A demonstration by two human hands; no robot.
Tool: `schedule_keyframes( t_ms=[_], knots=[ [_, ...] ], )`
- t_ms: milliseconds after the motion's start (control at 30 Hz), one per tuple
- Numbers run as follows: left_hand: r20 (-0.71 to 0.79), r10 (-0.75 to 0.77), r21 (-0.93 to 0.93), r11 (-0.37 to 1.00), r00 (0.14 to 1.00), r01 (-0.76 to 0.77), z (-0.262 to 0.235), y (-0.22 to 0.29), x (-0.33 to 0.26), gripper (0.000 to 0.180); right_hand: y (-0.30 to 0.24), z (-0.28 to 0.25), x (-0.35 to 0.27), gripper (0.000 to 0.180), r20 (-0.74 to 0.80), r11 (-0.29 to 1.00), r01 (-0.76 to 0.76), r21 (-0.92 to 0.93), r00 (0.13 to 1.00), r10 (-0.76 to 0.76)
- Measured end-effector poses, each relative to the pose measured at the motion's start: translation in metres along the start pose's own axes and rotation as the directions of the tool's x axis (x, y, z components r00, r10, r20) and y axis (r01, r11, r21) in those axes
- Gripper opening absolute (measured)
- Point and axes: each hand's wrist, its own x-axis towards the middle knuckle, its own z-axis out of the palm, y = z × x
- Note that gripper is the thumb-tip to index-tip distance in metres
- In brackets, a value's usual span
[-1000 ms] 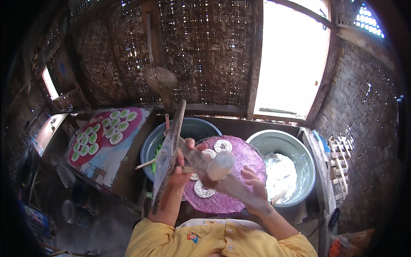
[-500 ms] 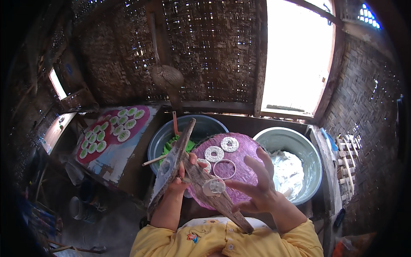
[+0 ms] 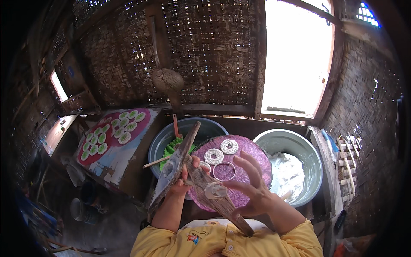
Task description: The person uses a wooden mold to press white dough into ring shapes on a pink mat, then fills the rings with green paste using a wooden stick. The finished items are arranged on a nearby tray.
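Observation:
My left hand [image 3: 181, 183] is closed around a wooden press made of two weathered boards, set apart in a V. The left board [image 3: 183, 147] has a whitish smeared socket; the right board [image 3: 200, 174] carries a short round plunger [image 3: 215, 191] coated with white paste. Beside that plunger is my right hand [image 3: 262, 195], its fingers spread and the index tip near or touching its edge. Beyond the boards, a thin pale hoop [image 3: 234, 171] lies on a round pink sheet [image 3: 257, 169]. White lacy dough rings [image 3: 207, 156] lie next to it, one partly hidden by my left fingers.
A grey-green basin [image 3: 316, 171] of white dough [image 3: 287, 171] stands right. Behind the press, a blue-grey basin [image 3: 156, 139] holds green dough [image 3: 170, 150] and sticks. Green-centred white discs [image 3: 124, 138] cover a pink sheet [image 3: 112, 145] at left. A woven wall [image 3: 214, 55] rises behind.
My right hand has shifted slightly left, its upper fingers now lower and closer to the plunger. My left hand keeps its hold on the press.

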Motion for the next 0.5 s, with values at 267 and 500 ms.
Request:
schedule_keyframes(
  t_ms=[267, 500],
  knots=[
    [-0.003, -0.026, -0.020, 0.999, 1.000, 0.026, 0.0020, -0.0032, 0.0051, 0.029, 0.0091, -0.0046, 0.0021, 0.059, 0.067, 0.974, 0.071, -0.213, 0.996, -0.058],
    [-0.011, -0.025, -0.014, 1.000, 1.000, 0.024, 0.0016, -0.0035, 0.0066, 0.029, 0.0019, -0.0043, 0.0021, 0.062, 0.032, 0.974, 0.082, -0.212, 0.996, -0.077]
  ],
)
